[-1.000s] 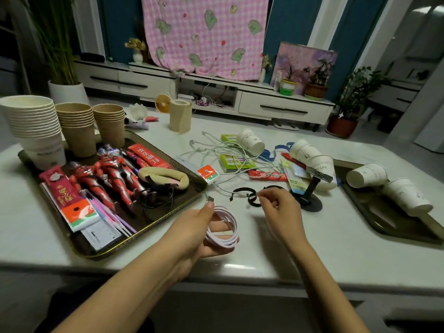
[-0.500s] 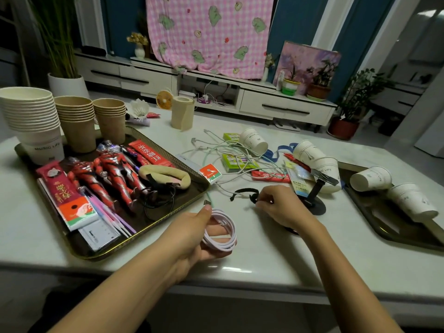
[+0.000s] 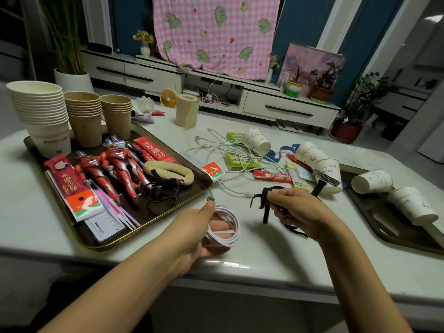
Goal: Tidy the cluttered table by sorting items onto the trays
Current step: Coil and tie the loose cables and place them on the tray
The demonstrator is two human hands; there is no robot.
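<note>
My left hand (image 3: 194, 231) grips a coiled white cable (image 3: 225, 229) just above the table's front edge, its plug sticking up past my thumb. My right hand (image 3: 298, 210) pinches a black strap (image 3: 263, 200) and holds it lifted off the table. On the left a dark tray (image 3: 153, 227) carries stacked paper cups (image 3: 43, 111), red toy figures (image 3: 120, 164), red packets and a beige band. A second dark tray (image 3: 384, 234) at the right holds two tipped white cups (image 3: 413, 205). Between the trays lies a tangle of white cables (image 3: 230, 150) with small packets.
More tipped white cups (image 3: 319, 159) and a black stand (image 3: 319, 186) lie behind my right hand. A beige paper roll (image 3: 187, 111) and a small fan stand at the table's far side. A low cabinet with potted plants runs along the wall behind.
My right hand has picked the black strap up off the table and raised it. My left hand has kept hold of the white coil in about the same spot.
</note>
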